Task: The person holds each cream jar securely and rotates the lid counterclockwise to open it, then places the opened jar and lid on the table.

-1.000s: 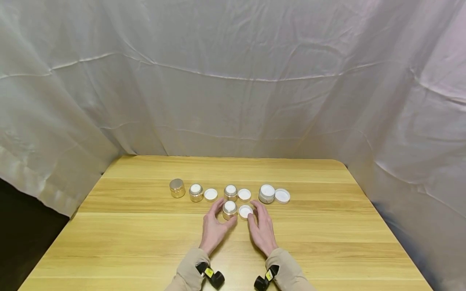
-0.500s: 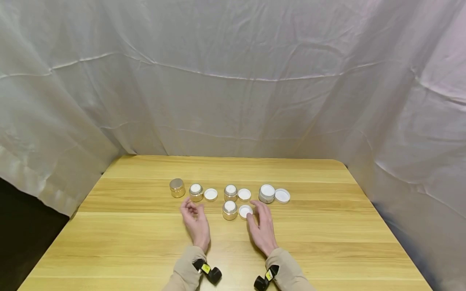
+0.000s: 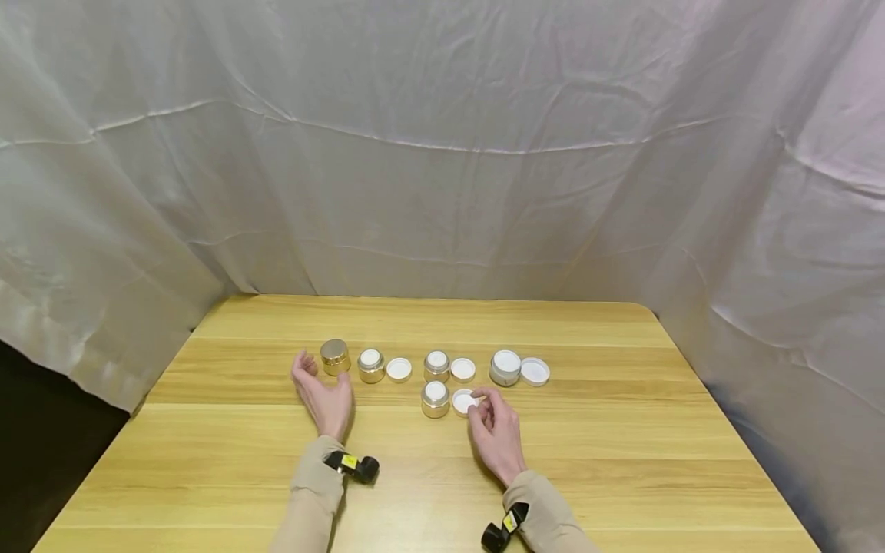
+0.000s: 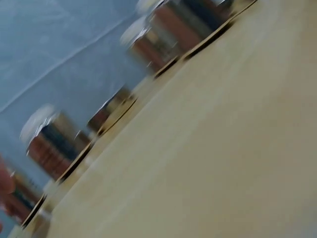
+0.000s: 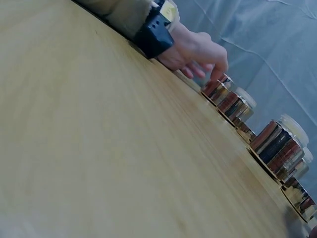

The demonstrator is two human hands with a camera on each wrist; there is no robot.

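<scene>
My left hand point(image 3: 325, 395) is beside the lidded gold jar point(image 3: 335, 357) at the far left. Its thumb and fingers are spread on either side of the jar, holding nothing. My right hand point(image 3: 499, 438) hovers by the upturned white-lined lid point(image 3: 463, 402) at the front, loosely bent fingertips overlapping its right edge. Left of that lid stands an uncovered gold jar point(image 3: 435, 399) with a white top. In the right wrist view the left hand point(image 5: 200, 52) reaches to the leftmost jar. Fingertips point(image 4: 6, 181) show at the left wrist view's edge.
Behind, in a row, stand an uncovered gold jar point(image 3: 371, 365) with a lid point(image 3: 399, 370), another jar point(image 3: 436, 366) with a lid point(image 3: 462, 370), and a wider silvery jar point(image 3: 505, 369) with a lid point(image 3: 535, 372). A grey curtain point(image 3: 442, 192) hangs around the wooden table point(image 3: 622, 461).
My left hand has let go of the front uncovered jar and swung left to the lidded gold jar. My right hand stays by the front lid, its fingers bending a little more.
</scene>
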